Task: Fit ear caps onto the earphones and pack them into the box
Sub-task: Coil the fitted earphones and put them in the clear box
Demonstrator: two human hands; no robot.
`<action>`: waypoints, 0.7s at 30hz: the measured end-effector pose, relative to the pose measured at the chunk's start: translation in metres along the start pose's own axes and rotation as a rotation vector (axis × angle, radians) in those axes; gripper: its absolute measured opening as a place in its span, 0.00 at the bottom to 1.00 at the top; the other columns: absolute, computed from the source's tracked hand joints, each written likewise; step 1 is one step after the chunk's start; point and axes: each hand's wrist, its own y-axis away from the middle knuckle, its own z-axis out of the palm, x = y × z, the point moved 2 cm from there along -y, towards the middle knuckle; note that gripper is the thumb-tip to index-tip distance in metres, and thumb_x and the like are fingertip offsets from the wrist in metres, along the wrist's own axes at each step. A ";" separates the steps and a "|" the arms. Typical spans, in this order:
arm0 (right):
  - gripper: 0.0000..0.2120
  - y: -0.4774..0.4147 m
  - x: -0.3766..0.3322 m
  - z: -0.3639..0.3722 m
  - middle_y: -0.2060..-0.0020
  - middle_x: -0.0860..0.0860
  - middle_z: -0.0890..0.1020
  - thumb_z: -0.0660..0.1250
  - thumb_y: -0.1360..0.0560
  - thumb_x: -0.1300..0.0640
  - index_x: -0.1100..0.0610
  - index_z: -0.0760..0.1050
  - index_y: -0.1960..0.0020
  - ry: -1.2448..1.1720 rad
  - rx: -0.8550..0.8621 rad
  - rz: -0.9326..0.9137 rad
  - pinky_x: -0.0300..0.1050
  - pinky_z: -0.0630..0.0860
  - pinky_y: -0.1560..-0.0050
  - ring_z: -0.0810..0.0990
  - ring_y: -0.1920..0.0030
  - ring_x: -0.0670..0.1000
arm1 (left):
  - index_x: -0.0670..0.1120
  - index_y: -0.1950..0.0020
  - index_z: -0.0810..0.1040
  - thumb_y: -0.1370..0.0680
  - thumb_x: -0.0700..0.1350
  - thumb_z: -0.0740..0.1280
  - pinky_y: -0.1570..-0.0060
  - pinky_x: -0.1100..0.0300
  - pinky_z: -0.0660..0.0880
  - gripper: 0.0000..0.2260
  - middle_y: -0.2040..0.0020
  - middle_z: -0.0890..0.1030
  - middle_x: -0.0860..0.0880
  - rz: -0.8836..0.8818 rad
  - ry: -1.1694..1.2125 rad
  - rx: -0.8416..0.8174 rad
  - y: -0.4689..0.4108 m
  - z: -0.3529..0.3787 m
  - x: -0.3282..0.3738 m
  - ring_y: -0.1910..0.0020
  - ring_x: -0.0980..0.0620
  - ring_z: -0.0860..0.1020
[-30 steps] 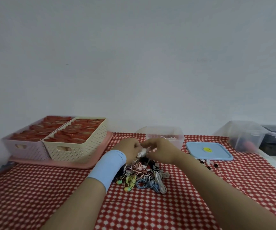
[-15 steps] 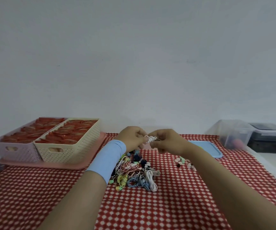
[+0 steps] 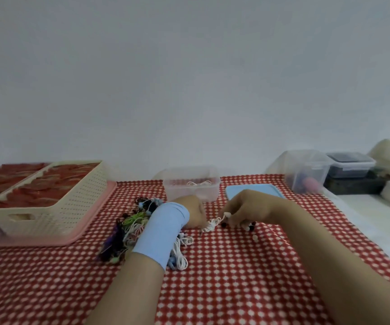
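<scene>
Left hand (image 3: 195,213), right hand (image 3: 247,211) pinch earphone (image 3: 211,225) (white, coiled)

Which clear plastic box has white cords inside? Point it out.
The low, lidless clear plastic box just behind the left hand, beside the flat light-blue lid. The taller clear box at the far right shows pink and blue items instead.

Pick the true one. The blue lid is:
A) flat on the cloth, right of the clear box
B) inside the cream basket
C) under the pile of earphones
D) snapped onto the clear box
A: the blue lid lies flat on the red checked cloth, just right of the clear box, which stands open without it.
</scene>
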 end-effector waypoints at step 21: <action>0.11 0.004 -0.001 -0.035 0.58 0.46 0.88 0.74 0.25 0.65 0.49 0.85 0.53 0.179 0.156 0.021 0.38 0.81 0.60 0.87 0.64 0.46 | 0.53 0.49 0.84 0.25 0.46 0.73 0.46 0.57 0.77 0.06 0.55 0.83 0.54 0.197 0.349 0.181 -0.021 0.014 -0.011 0.54 0.57 0.81</action>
